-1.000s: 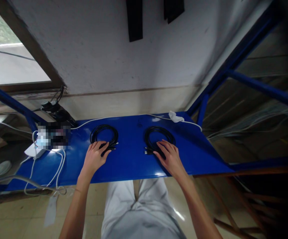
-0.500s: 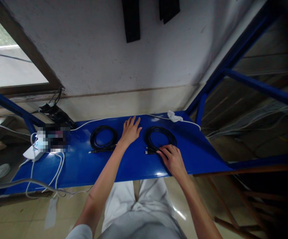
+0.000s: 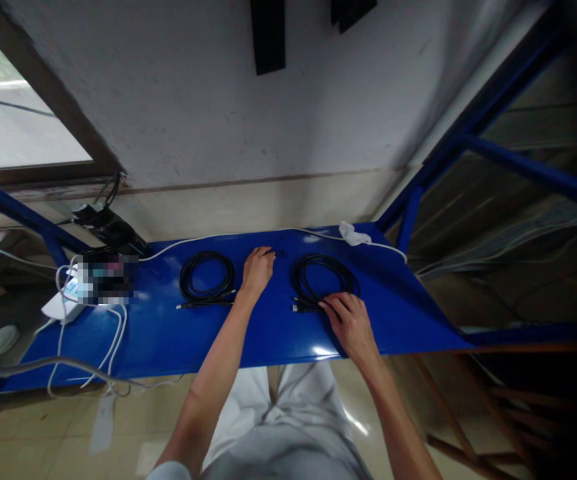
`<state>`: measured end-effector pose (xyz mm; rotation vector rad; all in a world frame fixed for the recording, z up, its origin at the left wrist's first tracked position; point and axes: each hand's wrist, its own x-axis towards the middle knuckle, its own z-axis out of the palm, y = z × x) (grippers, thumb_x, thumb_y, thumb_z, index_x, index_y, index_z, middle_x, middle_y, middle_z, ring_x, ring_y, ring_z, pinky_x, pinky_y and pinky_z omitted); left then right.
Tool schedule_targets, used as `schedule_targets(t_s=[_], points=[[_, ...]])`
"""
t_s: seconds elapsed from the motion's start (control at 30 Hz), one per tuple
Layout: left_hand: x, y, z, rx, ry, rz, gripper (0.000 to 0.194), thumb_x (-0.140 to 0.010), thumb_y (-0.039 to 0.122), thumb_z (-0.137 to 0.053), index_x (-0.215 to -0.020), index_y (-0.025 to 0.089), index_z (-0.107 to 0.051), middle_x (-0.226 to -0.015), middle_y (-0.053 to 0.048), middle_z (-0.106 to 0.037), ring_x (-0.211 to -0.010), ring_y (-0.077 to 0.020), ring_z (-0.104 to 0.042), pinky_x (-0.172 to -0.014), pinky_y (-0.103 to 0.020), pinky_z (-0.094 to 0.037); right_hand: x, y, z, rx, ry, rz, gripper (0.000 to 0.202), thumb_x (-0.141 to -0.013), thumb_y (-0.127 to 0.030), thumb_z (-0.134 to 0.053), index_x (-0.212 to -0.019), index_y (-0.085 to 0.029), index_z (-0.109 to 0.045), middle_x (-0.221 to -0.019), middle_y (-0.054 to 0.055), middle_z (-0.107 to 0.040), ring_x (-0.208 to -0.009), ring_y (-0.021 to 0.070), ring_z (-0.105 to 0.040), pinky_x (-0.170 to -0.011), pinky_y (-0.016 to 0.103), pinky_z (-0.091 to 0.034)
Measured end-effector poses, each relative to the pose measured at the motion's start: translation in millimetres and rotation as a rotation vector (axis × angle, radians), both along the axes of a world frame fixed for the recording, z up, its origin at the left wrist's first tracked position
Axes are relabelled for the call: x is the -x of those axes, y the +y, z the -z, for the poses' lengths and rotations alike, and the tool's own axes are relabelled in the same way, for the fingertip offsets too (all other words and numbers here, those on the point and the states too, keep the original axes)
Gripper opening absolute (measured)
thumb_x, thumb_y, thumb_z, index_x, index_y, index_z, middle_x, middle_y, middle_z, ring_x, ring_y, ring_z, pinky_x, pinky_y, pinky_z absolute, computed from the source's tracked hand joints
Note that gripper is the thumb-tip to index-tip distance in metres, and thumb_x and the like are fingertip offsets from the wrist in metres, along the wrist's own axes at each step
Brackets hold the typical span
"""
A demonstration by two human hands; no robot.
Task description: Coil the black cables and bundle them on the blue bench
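Observation:
Two coiled black cables lie on a blue tabletop. My right hand rests on the near side of the right coiled cable, thumb and fingers closed on it close to its plug ends. Between the two coils is my left hand, its fingers curled together low over the table. A small dark patch shows beside those fingertips; whether it is an object or a shadow I cannot make out. The left coiled cable lies flat by my left wrist, its plugs toward me.
A white power strip with white cords stands at the left end, beside a blurred patch and a black object. One white cord runs along the back edge to a crumpled white wrapping. Blue frame bars rise at both ends.
My left hand has drawn back slightly toward me, and its spread fingers have curled in. The right hand keeps its place on the right coil. The view has shifted a little.

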<state>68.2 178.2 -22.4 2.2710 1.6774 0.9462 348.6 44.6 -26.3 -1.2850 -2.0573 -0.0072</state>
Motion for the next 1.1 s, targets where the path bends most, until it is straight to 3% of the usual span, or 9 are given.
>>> schedule_targets(t_s=[0.13, 0.23, 0.33, 0.6, 0.8, 1.1], points=[[-2, -6, -4.6, -0.036, 0.012, -0.007, 0.035, -0.107, 0.02, -0.058, -0.138, 0.02, -0.075, -0.143, -0.013, -0.072, -0.133, -0.031, -0.064, -0.114, -0.052, -0.054, -1, -1, 2.1, -0.023, -0.002, 0.007, 0.016, -0.109, -0.03, -0.064, -0.115, -0.022, -0.077, -0.107, 0.01, -0.076, -0.104, 0.0278, -0.068, -0.092, 0.045, -0.051], [-5, -12, -6.2, -0.049, 0.072, 0.103, 0.045, -0.108, 0.017, -0.052, -0.15, 0.025, -0.066, -0.161, -0.011, -0.06, -0.15, -0.0306, -0.052, -0.12, -0.053, -0.049, -1, -2, 1.4, -0.023, -0.012, 0.001, 0.017, -0.109, -0.031, -0.065, -0.117, -0.022, -0.077, -0.109, 0.01, -0.076, -0.105, 0.0281, -0.069, -0.093, 0.046, -0.052], [-7, -15, -5.4, -0.033, 0.097, 0.174, 0.043, -0.109, 0.014, -0.049, -0.146, 0.023, -0.069, -0.159, -0.011, -0.062, -0.15, -0.0284, -0.052, -0.121, -0.051, -0.047, -1, -1, 0.2, 0.011, -0.024, -0.021, 0.019, -0.108, -0.035, -0.066, -0.119, -0.023, -0.077, -0.111, 0.009, -0.076, -0.107, 0.0284, -0.069, -0.096, 0.048, -0.052], [-7, -14, -5.2, -0.06, 0.055, 0.104, 0.029, -0.109, 0.023, -0.057, -0.131, 0.019, -0.076, -0.139, -0.011, -0.074, -0.129, -0.0275, -0.066, -0.11, -0.047, -0.051, 0, -2, -2.0, 0.001, 0.001, -0.022, 0.02, -0.109, -0.032, -0.064, -0.118, -0.025, -0.079, -0.113, 0.01, -0.076, -0.106, 0.0282, -0.07, -0.092, 0.047, -0.054], [-7, -12, -6.7, -0.103, -0.029, 0.041, 0.022, -0.106, 0.024, -0.065, -0.124, 0.02, -0.078, -0.131, -0.011, -0.077, -0.122, -0.0278, -0.068, -0.109, -0.047, -0.052, -11, 2, -3.6, -0.066, 0.013, -0.035, 0.021, -0.111, -0.024, -0.057, -0.116, -0.025, -0.077, -0.105, 0.008, -0.08, -0.1, 0.0259, -0.074, -0.101, 0.047, -0.054], [-8, -14, -9.2, -0.171, -0.172, -0.021, 0.018, -0.109, 0.024, -0.061, -0.114, 0.021, -0.078, -0.115, -0.011, -0.076, -0.111, -0.025, -0.072, -0.105, -0.043, -0.057, -16, 7, -39.2, -0.175, 0.025, 0.016, 0.015, -0.109, -0.027, -0.065, -0.116, -0.019, -0.076, -0.092, 0.007, -0.08, -0.079, 0.0201, -0.072, -0.073, 0.036, -0.049]])
